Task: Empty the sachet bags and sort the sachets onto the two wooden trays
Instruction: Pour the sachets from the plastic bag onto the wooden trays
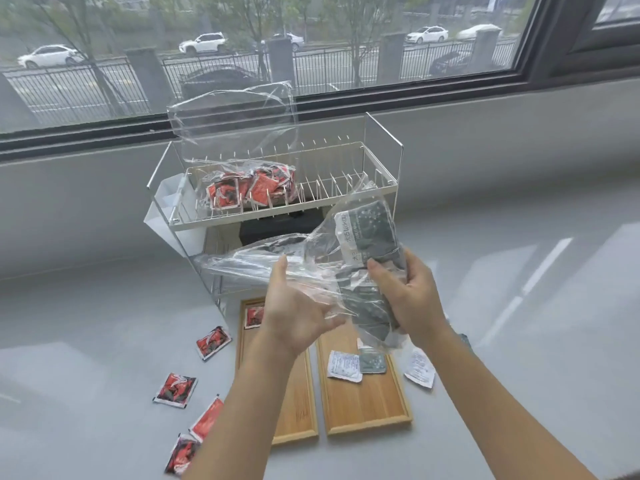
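Our forearms cover pt of the left tray [299, 403] and the near edge of a red sachet [254, 317] on it; one more red sachet [180, 455] is cut off behind the left arm. Print on the green sachets [367, 233] is too blurred to read thru the plastic. The dark box [280, 226] under the rack [277, 188] is only half seen.

Our right hand [405, 296] grips the clear bag [311, 268] w/ green sachets inside, fingers curled round the pack, held above the right tray [367, 403]. Our left hand [298, 306] is spread, palm toward the bag, fingers nearly straight & touching the loose plastic, gripping nothing we can make out.

A second bag [242, 161] w/ red sachets sits on the rack's top shelf. The right tray holds a white sachet [344, 365] & a green one [372, 362], touching. Another white sachet [419, 368] lies just off its right edge. Red sachets lie loose on the counter [86, 341] left of the trays.
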